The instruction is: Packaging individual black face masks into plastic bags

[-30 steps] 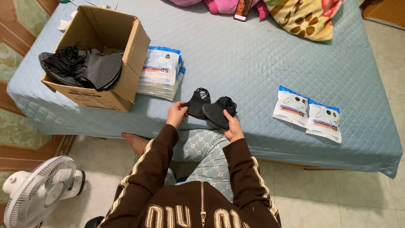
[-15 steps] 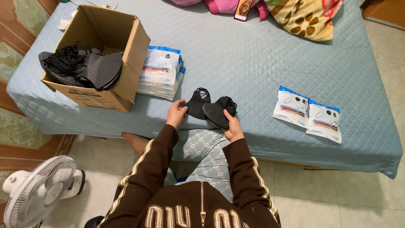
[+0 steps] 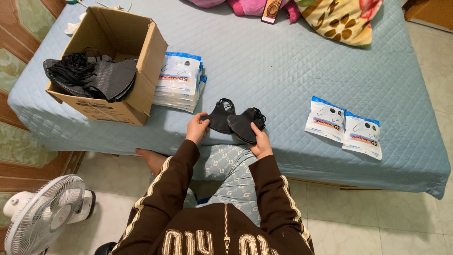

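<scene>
My left hand (image 3: 197, 127) pinches the edge of a black face mask (image 3: 220, 116) lying on the pale blue quilted bed (image 3: 283, 71). My right hand (image 3: 260, 141) holds a second black mask (image 3: 245, 124) just beside it, at the bed's near edge. The two masks overlap slightly between my hands. Both sleeves are brown with striped trim.
A cardboard box (image 3: 118, 94) full of black masks stands at the left of the bed. A stack of printed white pouches (image 3: 179, 82) leans beside it. Two filled pouches (image 3: 343, 127) lie at the right. A white fan (image 3: 45, 212) stands on the floor at lower left.
</scene>
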